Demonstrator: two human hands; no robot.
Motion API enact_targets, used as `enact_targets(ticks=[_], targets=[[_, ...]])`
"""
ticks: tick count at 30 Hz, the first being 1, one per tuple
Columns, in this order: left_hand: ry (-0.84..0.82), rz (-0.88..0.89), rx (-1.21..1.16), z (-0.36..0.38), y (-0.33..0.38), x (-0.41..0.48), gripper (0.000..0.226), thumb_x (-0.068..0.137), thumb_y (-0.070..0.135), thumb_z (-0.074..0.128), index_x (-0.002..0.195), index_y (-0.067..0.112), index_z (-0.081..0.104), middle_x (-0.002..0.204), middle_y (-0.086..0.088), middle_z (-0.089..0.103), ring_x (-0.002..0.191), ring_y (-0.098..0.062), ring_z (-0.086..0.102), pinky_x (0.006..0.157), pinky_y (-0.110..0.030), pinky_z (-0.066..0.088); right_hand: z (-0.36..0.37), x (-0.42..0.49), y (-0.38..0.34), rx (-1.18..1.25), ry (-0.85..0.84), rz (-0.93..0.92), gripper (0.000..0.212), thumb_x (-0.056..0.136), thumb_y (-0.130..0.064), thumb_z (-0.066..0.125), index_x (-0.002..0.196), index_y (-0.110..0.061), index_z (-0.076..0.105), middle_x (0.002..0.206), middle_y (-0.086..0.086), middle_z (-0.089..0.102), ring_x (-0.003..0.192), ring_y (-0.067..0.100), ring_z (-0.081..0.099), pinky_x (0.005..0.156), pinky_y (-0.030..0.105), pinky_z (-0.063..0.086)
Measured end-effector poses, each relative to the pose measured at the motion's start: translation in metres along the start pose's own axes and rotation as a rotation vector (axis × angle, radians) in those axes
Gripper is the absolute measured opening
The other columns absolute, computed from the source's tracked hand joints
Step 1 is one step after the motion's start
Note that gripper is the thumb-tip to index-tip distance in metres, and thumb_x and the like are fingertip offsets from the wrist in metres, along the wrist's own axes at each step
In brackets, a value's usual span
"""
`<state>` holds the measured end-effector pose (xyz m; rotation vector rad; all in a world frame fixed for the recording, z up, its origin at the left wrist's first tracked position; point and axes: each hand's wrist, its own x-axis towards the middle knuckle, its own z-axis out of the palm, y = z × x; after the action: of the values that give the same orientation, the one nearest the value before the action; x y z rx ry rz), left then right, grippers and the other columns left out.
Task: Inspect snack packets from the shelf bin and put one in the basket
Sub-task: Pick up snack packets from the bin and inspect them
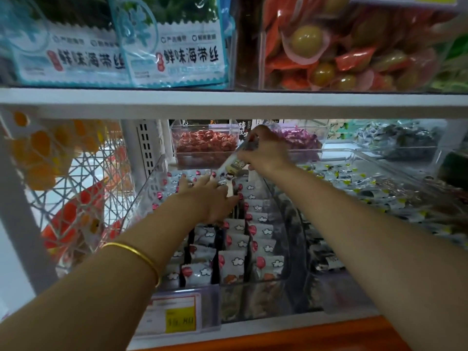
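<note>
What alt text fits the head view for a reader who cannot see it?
The right hand holds one snack packet raised above a clear shelf bin, while the left hand reaches in, fingers on the rows of white packets. A lattice basket with orange items is at left.

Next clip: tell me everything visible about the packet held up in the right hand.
The packet is a small, flat, glossy wrapper, pale with dark print and a yellowish patch near its lower end; motion blur hides finer detail. It hangs tilted, upper end to the right and lower end down-left, above the rear of the clear bin. The right hand pinches its upper part; nothing else visibly touches it.
</note>
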<state>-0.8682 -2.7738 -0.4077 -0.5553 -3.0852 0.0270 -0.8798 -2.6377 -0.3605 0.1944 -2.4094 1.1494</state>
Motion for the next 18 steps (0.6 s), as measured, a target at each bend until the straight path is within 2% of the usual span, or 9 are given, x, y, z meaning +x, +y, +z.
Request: enact_targets(ticks=[1, 2, 5, 7, 11, 15, 18], targets=[[-0.014, 0.018, 0.022, 0.0, -0.001, -0.001, 0.049, 0.099, 0.042, 0.024, 0.137, 0.017, 0.041, 0.148, -0.007, 0.032, 0.139, -0.032, 0.017, 0.111, -0.058, 0.007, 0.004, 0.004, -0.001, -0.07, -0.037, -0.028, 0.028, 0.082, -0.009, 0.067, 0.104, -0.004, 0.051, 0.092, 0.005, 0.052, 0.079, 0.018, 0.053, 0.048, 0.012, 0.045], [-0.048, 0.036, 0.065, -0.001, -0.002, -0.003, 0.048, 0.098, 0.041, 0.024, 0.138, 0.017, 0.039, 0.149, -0.007, 0.03, 0.139, -0.032, 0.014, 0.11, -0.062, 0.007, 0.008, 0.007, -0.003, -0.139, -0.074, -0.057, 0.028, 0.083, -0.01, 0.066, 0.106, -0.004, 0.051, 0.092, 0.006, 0.052, 0.078, 0.018, 0.051, 0.046, 0.011, 0.04], [-0.109, 0.056, 0.141, -0.001, -0.005, -0.005, 0.049, 0.098, 0.041, 0.022, 0.14, 0.019, 0.032, 0.151, -0.007, 0.024, 0.142, -0.032, 0.006, 0.105, -0.07, 0.008, 0.019, 0.013, -0.006, -0.276, -0.137, -0.119, 0.028, 0.083, -0.01, 0.066, 0.106, -0.004, 0.052, 0.091, 0.005, 0.05, 0.082, 0.019, 0.049, 0.065, 0.023, 0.037], [-0.101, 0.052, 0.117, -0.001, -0.005, -0.008, 0.049, 0.098, 0.042, 0.018, 0.138, 0.019, 0.033, 0.15, -0.006, 0.025, 0.142, -0.03, 0.006, 0.105, -0.07, 0.009, 0.026, 0.014, -0.006, -0.313, -0.154, -0.141, 0.027, 0.083, -0.012, 0.065, 0.105, -0.004, 0.052, 0.094, 0.008, 0.051, 0.084, 0.02, 0.049, 0.069, 0.026, 0.036], [-0.071, 0.064, 0.117, 0.0, -0.005, -0.015, 0.052, 0.098, 0.044, 0.013, 0.138, 0.021, 0.036, 0.149, -0.005, 0.027, 0.141, -0.029, 0.01, 0.106, -0.066, 0.011, 0.032, 0.017, -0.012, -0.358, -0.187, -0.179, 0.029, 0.08, -0.02, 0.069, 0.1, -0.01, 0.051, 0.099, 0.008, 0.046, 0.085, 0.019, 0.045, 0.067, 0.024, 0.032], [-0.066, 0.062, 0.096, -0.003, -0.008, -0.02, 0.053, 0.097, 0.048, 0.013, 0.138, 0.026, 0.038, 0.149, -0.002, 0.026, 0.141, -0.025, 0.009, 0.109, -0.062, 0.009, 0.027, 0.02, -0.021, -0.372, -0.216, -0.157, 0.026, 0.076, -0.019, 0.072, 0.084, -0.016, 0.048, 0.085, 0.002, 0.051, 0.077, 0.017, 0.049, 0.058, 0.023, 0.033], [-0.072, 0.094, 0.122, -0.004, -0.009, -0.024, 0.054, 0.096, 0.048, 0.013, 0.137, 0.024, 0.039, 0.148, -0.002, 0.028, 0.139, -0.026, 0.012, 0.109, -0.061, 0.012, 0.032, 0.015, -0.018, -0.426, -0.284, -0.157, 0.02, 0.078, -0.013, 0.07, 0.09, -0.011, 0.055, 0.085, 0.003, 0.052, 0.08, 0.018, 0.051, 0.054, 0.021, 0.036]])
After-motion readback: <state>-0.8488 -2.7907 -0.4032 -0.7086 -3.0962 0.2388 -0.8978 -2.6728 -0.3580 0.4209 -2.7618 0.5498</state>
